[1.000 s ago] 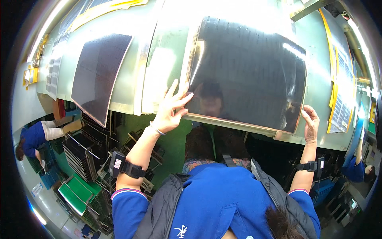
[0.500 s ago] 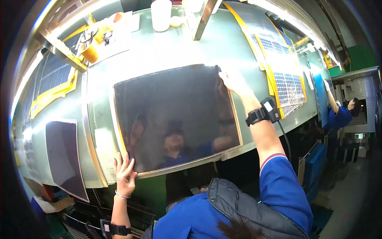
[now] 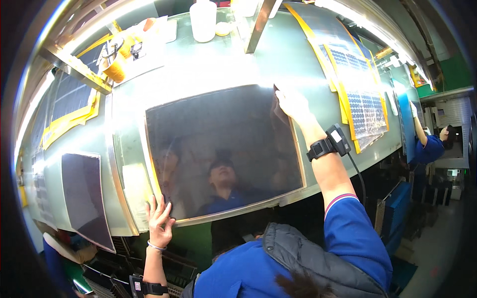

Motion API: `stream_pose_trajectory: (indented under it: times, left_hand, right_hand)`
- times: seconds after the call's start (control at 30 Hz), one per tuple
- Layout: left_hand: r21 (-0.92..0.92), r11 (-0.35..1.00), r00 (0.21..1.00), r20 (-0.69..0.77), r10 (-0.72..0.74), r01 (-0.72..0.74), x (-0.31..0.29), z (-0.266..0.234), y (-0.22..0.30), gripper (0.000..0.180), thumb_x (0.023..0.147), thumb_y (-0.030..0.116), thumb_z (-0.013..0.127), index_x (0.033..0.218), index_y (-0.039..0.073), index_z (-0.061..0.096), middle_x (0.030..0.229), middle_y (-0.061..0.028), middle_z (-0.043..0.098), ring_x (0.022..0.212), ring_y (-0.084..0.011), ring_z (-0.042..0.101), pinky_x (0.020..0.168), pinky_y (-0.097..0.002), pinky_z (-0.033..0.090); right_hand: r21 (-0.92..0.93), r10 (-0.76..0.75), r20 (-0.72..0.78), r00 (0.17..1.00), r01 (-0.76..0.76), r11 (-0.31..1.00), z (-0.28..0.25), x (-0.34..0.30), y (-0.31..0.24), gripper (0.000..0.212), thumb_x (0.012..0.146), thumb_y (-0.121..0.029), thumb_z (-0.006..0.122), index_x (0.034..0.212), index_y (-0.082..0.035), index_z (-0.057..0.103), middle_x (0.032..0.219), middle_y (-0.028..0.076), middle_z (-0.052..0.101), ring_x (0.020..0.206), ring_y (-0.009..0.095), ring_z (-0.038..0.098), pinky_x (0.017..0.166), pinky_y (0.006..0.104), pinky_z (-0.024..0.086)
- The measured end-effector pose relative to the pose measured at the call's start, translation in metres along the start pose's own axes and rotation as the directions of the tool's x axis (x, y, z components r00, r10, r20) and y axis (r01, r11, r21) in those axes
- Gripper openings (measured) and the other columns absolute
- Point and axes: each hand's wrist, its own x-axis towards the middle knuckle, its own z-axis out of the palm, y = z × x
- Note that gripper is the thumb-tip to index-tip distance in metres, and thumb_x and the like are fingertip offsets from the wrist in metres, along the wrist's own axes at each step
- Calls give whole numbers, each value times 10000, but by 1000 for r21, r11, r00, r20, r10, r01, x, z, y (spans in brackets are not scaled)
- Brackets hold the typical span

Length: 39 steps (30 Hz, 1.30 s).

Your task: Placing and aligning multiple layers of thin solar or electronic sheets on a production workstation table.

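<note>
A large dark glossy sheet (image 3: 218, 149) lies flat on the pale green worktop (image 3: 124, 111) in front of me, edged by a thin light border. At its far right corner, my right hand (image 3: 294, 105) pinches the sheet's edge, which curls up slightly under the fingers. My left hand (image 3: 160, 214) rests at the near left corner with its fingers spread, the tips touching the border and the sheet's edge. A yellow strip (image 3: 153, 171) runs along the left border just above that hand. Reflections cover much of the dark surface.
Left of a metal divider (image 3: 117, 174), a smaller dark panel (image 3: 84, 198) overhangs the front edge. Patterned cell panels with yellow edging (image 3: 360, 102) lie at the right. A white container (image 3: 202, 22) and an orange tape roll (image 3: 115, 69) stand behind. A co-worker (image 3: 430, 146) works far right.
The whole view has shifted slightly. The sheet's far right corner looks a little more lifted and bent in my right hand. My left hand stays at the near left corner.
</note>
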Motion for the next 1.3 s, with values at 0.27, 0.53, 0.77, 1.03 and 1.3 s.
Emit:
stream_pose_trajectory:
  times: [0.27,0.53,0.77,1.03,1.3]
  left_hand:
    - [369,930,995,90,-36,0,-6,2,9,594,843,193,573,1390,80,374,1496,-96,260,1393,-304,195,1124,-495,71]
    - [350,930,960,-202,195,-115,135,6,26,535,869,227,540,1310,-45,409,1365,-217,404,1305,-360,329,1089,-471,223]
    - [435,897,842,-511,173,80,239,19,-18,516,851,264,551,1277,-9,447,1327,-226,438,1264,-378,365,1061,-445,276]
    - [516,848,854,-491,173,125,240,-7,-41,476,912,283,484,1314,31,445,1341,-163,464,1272,-308,397,1063,-385,292]
    - [402,910,885,-454,104,100,251,10,-35,514,938,318,436,1362,31,391,1405,-153,396,1317,-298,341,1100,-382,237]
  right_hand:
    - [-492,65,-14,998,-63,868,-4,-8,-29,420,879,-349,506,1221,-108,545,1291,131,475,1219,317,383,1033,473,273]
    - [-231,-10,-281,960,-57,971,38,-15,-32,493,895,-358,493,1272,-41,502,1306,103,469,1224,298,368,1047,453,243]
    - [-184,-29,-286,958,-25,983,27,-28,-14,527,855,-410,572,1224,-34,545,1267,119,489,1187,302,386,1023,433,278]
    - [102,-129,312,941,102,990,-50,-172,16,1147,498,-666,760,1448,-257,262,1503,204,48,1393,386,-8,1131,484,12]
    - [80,42,406,913,-81,994,-75,-214,20,1217,480,-489,835,1459,-239,158,1511,198,-47,1401,368,-66,1113,528,-46]
